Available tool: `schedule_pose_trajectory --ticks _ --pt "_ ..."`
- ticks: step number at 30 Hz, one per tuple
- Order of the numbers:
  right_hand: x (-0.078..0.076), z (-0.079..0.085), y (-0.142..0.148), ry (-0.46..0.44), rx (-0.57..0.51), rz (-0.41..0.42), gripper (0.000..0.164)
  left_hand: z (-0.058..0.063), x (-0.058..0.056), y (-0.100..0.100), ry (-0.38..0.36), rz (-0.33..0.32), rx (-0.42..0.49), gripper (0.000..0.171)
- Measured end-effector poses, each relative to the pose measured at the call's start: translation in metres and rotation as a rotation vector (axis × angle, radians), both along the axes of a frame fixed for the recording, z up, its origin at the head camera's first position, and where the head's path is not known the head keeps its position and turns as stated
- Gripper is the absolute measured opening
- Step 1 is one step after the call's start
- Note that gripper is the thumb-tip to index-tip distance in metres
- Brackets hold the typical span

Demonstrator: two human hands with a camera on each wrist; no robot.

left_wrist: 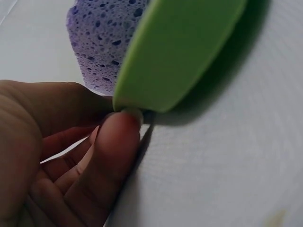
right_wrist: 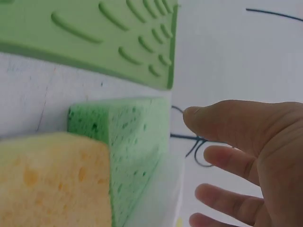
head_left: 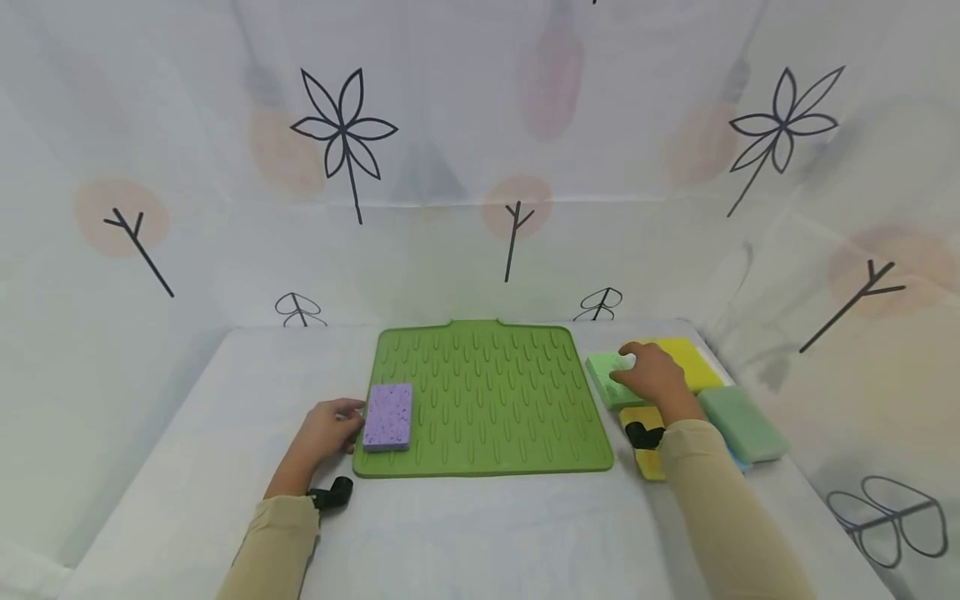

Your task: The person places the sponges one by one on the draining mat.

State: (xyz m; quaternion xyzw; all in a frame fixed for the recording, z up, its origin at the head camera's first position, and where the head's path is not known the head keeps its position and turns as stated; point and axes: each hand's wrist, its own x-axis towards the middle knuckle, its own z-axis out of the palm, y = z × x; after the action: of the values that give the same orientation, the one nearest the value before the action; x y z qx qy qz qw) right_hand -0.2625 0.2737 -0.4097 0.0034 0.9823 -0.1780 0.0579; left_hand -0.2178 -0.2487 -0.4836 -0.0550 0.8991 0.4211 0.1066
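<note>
A ribbed green mat [head_left: 491, 392] lies on the white cloth with a purple sponge [head_left: 387, 417] flat on its left side. My left hand [head_left: 328, 433] is at the mat's left edge beside that sponge. Close up in the left wrist view, the thumb [left_wrist: 120, 137] and forefinger pinch the mat edge, the forefinger's tip hidden behind it. Over on the right, my right hand [head_left: 654, 375] hovers above a light green sponge [head_left: 606, 387]. The right wrist view shows its thumb [right_wrist: 213, 116] and fingers spread, apart from the light green sponge [right_wrist: 137, 137].
Around the right hand lie a bright yellow sponge [head_left: 692, 365], a darker yellow sponge [head_left: 651, 467] and a grey-green sponge [head_left: 744, 423]. A bit of blue [head_left: 741, 464] shows under the right forearm. Patterned white cloth [head_left: 442, 258] rises behind the table and along its sides.
</note>
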Motion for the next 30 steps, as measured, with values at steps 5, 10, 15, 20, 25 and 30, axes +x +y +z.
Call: schedule_pose_trajectory --ticks 5,10,15,20,25,30 --pt "0.000 -0.001 0.008 -0.027 -0.003 -0.019 0.061 -0.001 0.000 0.000 -0.002 0.009 0.013 0.046" --pt "0.001 -0.003 0.014 -0.044 0.007 -0.030 0.060 -0.002 0.001 0.000 -0.004 0.011 0.019 0.046" --pt "0.000 -0.007 0.021 -0.049 0.001 -0.050 0.060 -0.002 0.001 0.000 0.000 0.011 0.021 0.046" --pt "0.002 -0.007 0.023 -0.068 0.007 -0.052 0.060 -0.003 0.001 0.000 -0.008 0.021 0.027 0.045" --pt "0.004 -0.006 0.024 -0.083 0.017 -0.044 0.060 -0.002 0.002 0.001 -0.010 0.028 0.026 0.045" --pt "0.003 -0.004 0.023 -0.079 0.019 -0.051 0.058 -0.001 0.001 0.001 -0.002 0.027 0.026 0.045"
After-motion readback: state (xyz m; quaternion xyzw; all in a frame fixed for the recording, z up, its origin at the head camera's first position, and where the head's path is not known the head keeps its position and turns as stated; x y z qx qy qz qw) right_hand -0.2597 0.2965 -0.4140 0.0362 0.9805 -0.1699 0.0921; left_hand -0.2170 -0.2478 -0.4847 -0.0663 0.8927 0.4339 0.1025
